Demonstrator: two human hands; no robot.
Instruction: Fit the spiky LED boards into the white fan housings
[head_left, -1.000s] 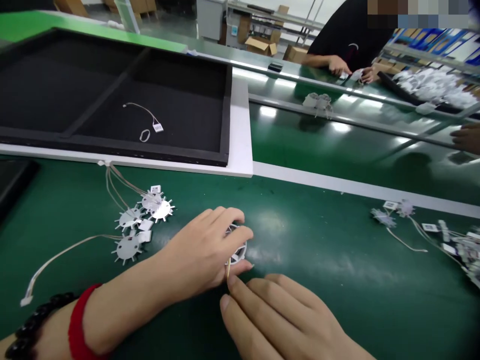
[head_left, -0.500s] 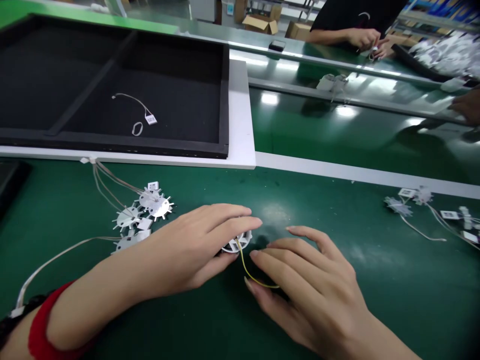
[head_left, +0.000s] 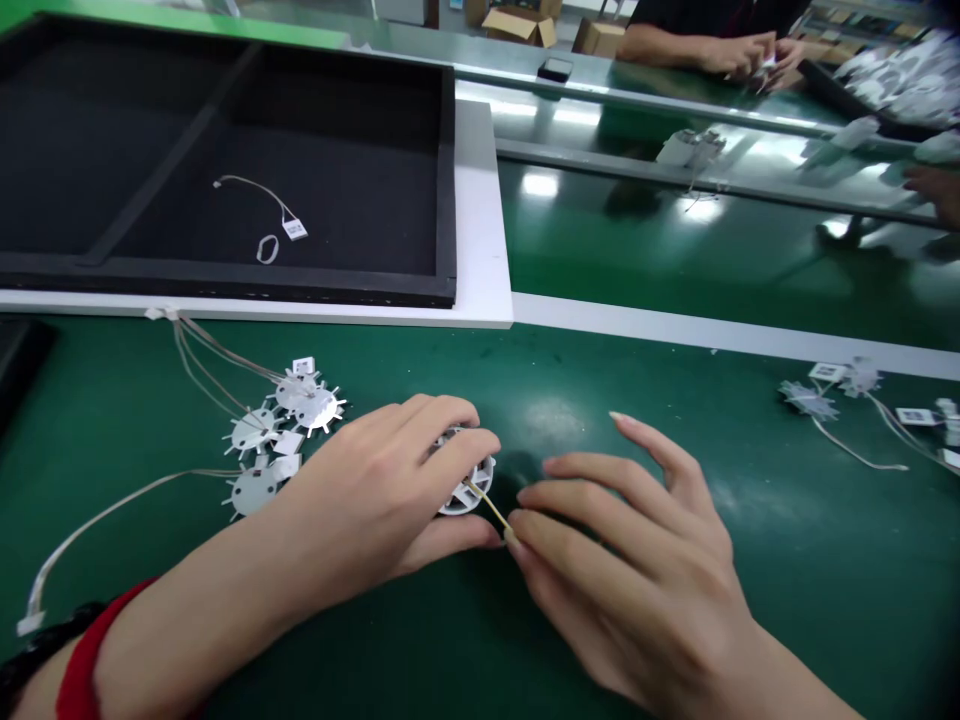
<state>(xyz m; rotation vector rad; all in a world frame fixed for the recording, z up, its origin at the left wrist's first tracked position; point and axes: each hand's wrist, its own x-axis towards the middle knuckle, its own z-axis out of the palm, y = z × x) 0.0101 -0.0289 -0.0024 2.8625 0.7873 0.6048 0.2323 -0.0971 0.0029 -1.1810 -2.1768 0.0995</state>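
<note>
The yellow wire (head_left: 489, 506), curved before, is now straight. The right hand (head_left: 626, 560) pinches it between thumb and finger. The left hand (head_left: 409, 480) grips a round white wheel (head_left: 459, 497) with spokes, fingers hiding part. Flat, spiky discs (head_left: 253, 430) lie left on the shiny green table (head_left: 420, 630).

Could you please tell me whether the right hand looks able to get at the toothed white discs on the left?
Probably not easily: the left hand and left forearm lie between the right hand and those toothed white discs, and the right hand is pinching a yellow wire.
</note>
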